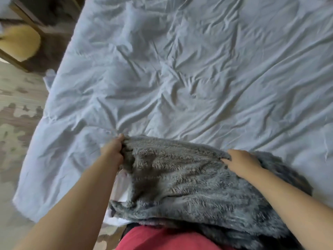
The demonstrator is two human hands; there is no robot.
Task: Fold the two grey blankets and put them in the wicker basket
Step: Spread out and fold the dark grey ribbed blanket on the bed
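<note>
On the near edge of the bed (180,69), a grey blanket (189,181) is pinched along its far hem by fingers of the left hand (112,152) and right hand (243,162); a yellow-cushioned chair (19,42) is seen far left.

Grey blanket (189,179) on rumpled bed (180,69)

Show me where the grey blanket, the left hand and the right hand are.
grey blanket (189,186), head view, furry middle.
left hand (112,152), head view, back of hand.
right hand (241,161), head view, back of hand.
</note>
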